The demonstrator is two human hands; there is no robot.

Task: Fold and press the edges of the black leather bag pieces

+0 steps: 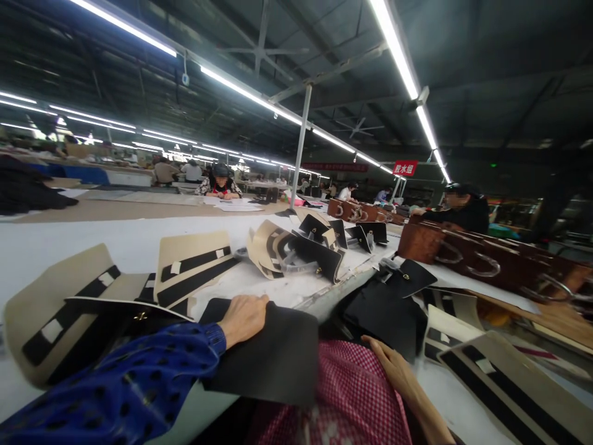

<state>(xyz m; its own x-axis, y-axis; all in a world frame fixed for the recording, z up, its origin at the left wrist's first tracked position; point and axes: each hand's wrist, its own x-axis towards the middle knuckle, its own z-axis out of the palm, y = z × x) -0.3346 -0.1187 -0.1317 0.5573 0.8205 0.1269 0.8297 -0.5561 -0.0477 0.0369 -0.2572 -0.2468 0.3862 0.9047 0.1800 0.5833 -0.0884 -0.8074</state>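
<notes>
My left hand (244, 319), in a blue spotted sleeve, is closed over the upper edge of a flat black leather-like panel (273, 361). This panel lies in front of me, its right edge against my red checked apron (356, 383). Beside the apron, my right hand (386, 364) has its visible fingers stretched out, close to another black panel (382, 312); some fingers are hidden. To the left are beige panels (189, 253) with black strips and small white patches. A black flap with a gold-coloured clasp (141, 316) lies partly under my left sleeve.
More black and beige pieces with clasps (315, 250) lie across the white table (134, 232). Brown bags with curved handles (491, 262) stand in a row at right, a person (467, 207) behind them. Beige panels (519, 383) lie near right. A metal post (301, 145) rises mid-table.
</notes>
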